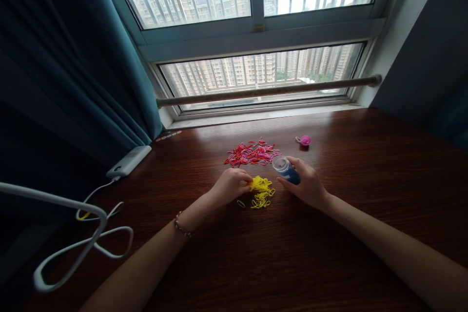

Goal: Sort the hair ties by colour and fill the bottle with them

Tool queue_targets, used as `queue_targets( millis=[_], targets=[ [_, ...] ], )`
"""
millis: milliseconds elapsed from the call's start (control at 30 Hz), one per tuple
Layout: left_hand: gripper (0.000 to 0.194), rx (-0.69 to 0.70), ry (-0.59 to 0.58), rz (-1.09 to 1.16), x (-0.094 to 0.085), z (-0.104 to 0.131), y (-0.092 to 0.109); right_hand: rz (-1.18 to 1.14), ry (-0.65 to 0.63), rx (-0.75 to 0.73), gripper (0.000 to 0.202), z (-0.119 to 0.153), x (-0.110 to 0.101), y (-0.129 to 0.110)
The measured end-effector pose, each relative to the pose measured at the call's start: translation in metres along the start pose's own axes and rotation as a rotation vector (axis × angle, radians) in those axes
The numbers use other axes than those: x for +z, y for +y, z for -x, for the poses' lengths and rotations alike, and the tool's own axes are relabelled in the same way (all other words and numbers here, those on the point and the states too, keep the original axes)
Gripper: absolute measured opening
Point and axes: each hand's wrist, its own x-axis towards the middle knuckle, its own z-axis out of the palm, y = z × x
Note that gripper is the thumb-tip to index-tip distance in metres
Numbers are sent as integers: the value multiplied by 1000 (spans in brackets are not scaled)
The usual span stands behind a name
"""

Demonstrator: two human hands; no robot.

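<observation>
My left hand [233, 185] has its fingers pinched together at the left edge of a small pile of yellow rubber bands [262, 184], touching or gripping some of them. One loose yellow band lies apart, just below that hand. In my right hand [309, 181] is a small clear jar [287, 169] with a blue side, its open-looking mouth tilted toward the bands. Fingers and thumb wrap round the jar, so part of it is hidden. Beyond both hands spreads a pile of red and pink rubber bands [252, 152].
A pink round lid-like piece with a loop [305, 141] lies at the back right of the brown wooden table [365, 165]. At the left are a white power bank [129, 161] and a looped white cable [98, 239]. A blue curtain and barred window border the table.
</observation>
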Motion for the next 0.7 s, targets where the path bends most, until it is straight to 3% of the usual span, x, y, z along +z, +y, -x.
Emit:
queue_targets(
  millis=[300, 700],
  targets=[
    [15, -133, 166, 303, -10, -3, -4, 55, -161, 24, 54, -3, -4, -10],
    [17, -205, 69, 445, -12, -5, -2, 68, -207, 19, 51, -2, -2, -10]
  ],
)
